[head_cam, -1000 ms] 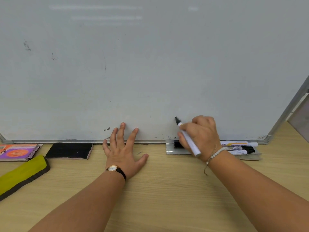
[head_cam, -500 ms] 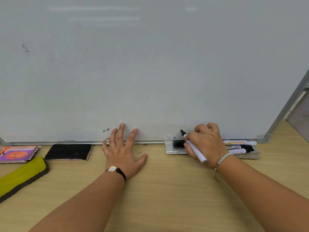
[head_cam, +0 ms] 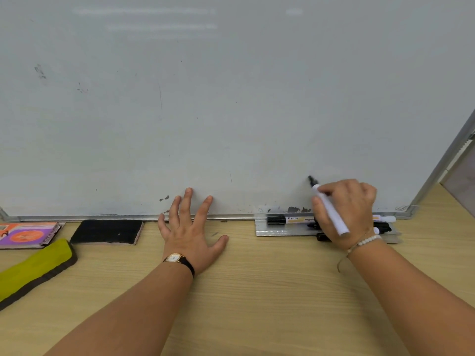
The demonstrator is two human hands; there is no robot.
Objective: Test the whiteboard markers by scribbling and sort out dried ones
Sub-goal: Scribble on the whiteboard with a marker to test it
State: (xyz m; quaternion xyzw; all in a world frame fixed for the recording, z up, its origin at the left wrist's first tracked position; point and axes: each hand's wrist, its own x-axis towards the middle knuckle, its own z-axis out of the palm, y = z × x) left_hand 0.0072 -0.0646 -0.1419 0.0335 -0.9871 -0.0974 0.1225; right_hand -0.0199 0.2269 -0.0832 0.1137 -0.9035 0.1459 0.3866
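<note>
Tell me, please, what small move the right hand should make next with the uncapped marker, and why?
Probably drag the tip a short way across the board. The right hand holds the uncapped white-barrelled black marker with its tip at the grey-white whiteboard, and no fresh line shows beside it, so a brief scribble there would likely show whether it is dried. The left hand lies flat, fingertips on the board.

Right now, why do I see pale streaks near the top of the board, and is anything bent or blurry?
Head view: the pale streaks on the whiteboard look like reflected ceiling lights; the wide lens bows the tray rail near the left corner; the marker in the right hand is sharp.
</note>
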